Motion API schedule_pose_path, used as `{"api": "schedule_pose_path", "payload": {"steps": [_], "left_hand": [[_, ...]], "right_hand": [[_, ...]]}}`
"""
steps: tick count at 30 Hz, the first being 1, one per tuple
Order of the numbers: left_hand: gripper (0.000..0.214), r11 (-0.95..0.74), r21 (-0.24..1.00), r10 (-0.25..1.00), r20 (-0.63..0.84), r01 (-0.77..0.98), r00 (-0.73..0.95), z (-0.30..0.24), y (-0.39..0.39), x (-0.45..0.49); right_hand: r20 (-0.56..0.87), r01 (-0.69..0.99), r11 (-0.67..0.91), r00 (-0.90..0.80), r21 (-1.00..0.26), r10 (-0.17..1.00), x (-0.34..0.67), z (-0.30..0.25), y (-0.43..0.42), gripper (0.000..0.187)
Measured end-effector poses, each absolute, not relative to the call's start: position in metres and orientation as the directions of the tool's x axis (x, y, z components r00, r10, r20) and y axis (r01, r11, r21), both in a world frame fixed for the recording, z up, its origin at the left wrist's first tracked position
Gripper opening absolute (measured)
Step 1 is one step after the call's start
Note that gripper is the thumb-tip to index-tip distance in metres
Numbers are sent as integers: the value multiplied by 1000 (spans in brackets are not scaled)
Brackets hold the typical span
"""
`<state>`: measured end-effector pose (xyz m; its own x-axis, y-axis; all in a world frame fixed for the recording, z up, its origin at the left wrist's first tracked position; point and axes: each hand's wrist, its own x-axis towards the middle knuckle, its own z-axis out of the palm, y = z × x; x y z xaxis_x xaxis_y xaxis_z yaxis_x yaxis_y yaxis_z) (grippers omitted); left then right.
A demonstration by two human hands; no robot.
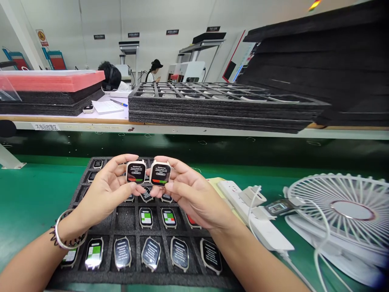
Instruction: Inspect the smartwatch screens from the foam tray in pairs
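My left hand (111,188) grips a strapless smartwatch (135,172) between thumb and fingers, its lit screen facing me. In my right hand (190,188) is a matching smartwatch (160,173), held upright close beside the first. Both pale-cased watches show white text with a red and green bar along the bottom. Below my hands lies a black foam tray (136,239) with several more watches in its compartments. Some of those, like one watch (146,217), display green and white blocks; others, like a front-row watch (151,253), show lines of text. My hands and forearms cover part of the tray.
A white power strip (255,219) with plugs and cables lies right of the tray, beside a white fan (337,215). A shelf edge (194,130) crosses behind, carrying stacked foam trays (219,107) and a pink foam stack (51,81). Two people are farther back.
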<state>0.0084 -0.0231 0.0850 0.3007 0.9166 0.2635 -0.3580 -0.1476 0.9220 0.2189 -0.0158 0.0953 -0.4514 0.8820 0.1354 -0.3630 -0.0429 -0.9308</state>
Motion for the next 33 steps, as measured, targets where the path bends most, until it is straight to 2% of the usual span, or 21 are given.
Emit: {"api": "schedule_pose_path", "payload": {"steps": [11, 20, 33], "left_hand": [[44, -115, 935, 935, 216, -336, 282, 85, -19, 8], [41, -145, 939, 946, 224, -311, 236, 79, -14, 11], [39, -120, 941, 943, 209, -318, 261, 77, -16, 11]], "right_hand": [[100, -393, -115, -486, -912, 868, 219, 94, -13, 42], [84, -349, -99, -474, -932, 876, 215, 90, -9, 44], [70, -322, -77, -420, -943, 905, 213, 87, -6, 47]]}}
